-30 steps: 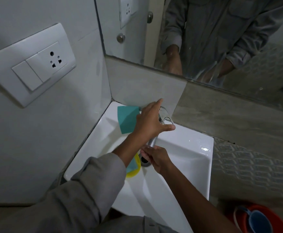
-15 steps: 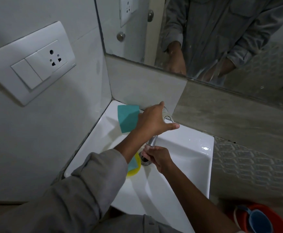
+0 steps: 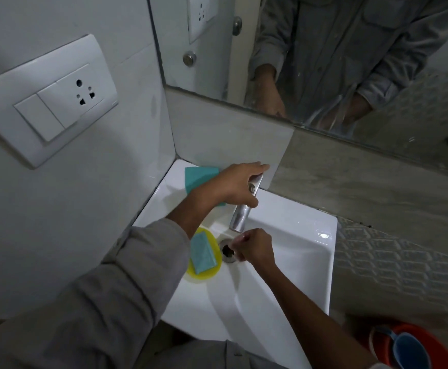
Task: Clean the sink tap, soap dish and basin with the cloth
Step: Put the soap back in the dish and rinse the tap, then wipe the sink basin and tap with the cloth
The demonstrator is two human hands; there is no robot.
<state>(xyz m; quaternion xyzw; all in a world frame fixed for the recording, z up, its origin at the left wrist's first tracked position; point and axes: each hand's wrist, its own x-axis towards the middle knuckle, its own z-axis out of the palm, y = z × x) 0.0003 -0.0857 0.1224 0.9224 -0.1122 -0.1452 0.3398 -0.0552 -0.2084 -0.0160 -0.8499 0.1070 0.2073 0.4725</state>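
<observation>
A white basin [image 3: 300, 235] sits in the corner, with a chrome tap [image 3: 240, 218] at its back. My left hand [image 3: 230, 186] lies over the tap's lever, fingers on top and thumb below it. Under the spout, beside the drain [image 3: 226, 250], my right hand [image 3: 254, 249] is curled with nothing visible in it. A teal cloth [image 3: 198, 177] lies on the basin's back left corner, partly behind my left wrist. A yellow soap dish [image 3: 212, 272] holding a teal soap bar [image 3: 202, 254] rests inside the basin on the left.
A white switch and socket plate [image 3: 52, 102] is on the left wall. A mirror [image 3: 324, 49] above the basin reflects the person's grey shirt. On the floor at lower right stands a red bucket [image 3: 393, 334] with a blue mug [image 3: 409, 350] in it.
My left hand has settled over the tap lever and its forearm has shifted, uncovering the soap dish and soap. My right hand stays under the spout, near the drain.
</observation>
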